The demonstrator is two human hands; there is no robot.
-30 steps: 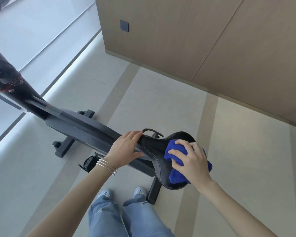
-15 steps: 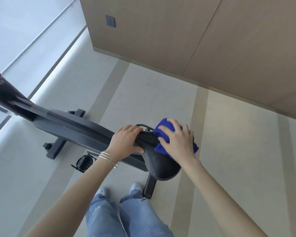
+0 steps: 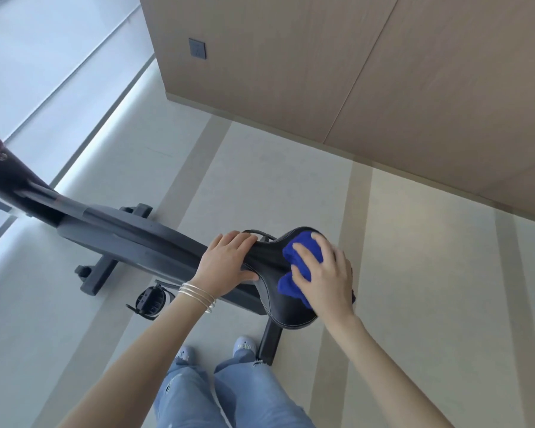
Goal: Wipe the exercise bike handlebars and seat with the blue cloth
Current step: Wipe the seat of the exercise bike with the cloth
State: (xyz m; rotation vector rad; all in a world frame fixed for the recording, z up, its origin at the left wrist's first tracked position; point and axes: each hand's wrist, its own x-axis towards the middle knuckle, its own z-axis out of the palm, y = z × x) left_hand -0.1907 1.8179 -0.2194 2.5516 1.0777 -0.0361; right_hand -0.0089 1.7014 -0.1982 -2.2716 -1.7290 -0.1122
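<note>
The black bike seat (image 3: 286, 313) lies below me at centre, its narrow nose pointing left. My left hand (image 3: 226, 262), with thin bracelets on the wrist, grips that nose. My right hand (image 3: 326, 274) presses the crumpled blue cloth (image 3: 297, 261) flat onto the wide rear part of the seat, fingers spread over it. The bike's dark frame (image 3: 121, 233) runs up and left to the stem (image 3: 0, 168) at the left edge. The handlebars are out of view.
A pedal (image 3: 150, 299) hangs below the frame and a front stabiliser foot (image 3: 96, 273) rests on the pale floor. The rear stabiliser (image 3: 269, 344) stands by my shoes (image 3: 244, 344). A wood-panelled wall (image 3: 352, 72) with a grey switch (image 3: 197, 51) rises behind.
My right hand has slid the cloth across the seat, from its far edge half a second ago back onto the wide rear. The left hand has kept its grip on the nose.
</note>
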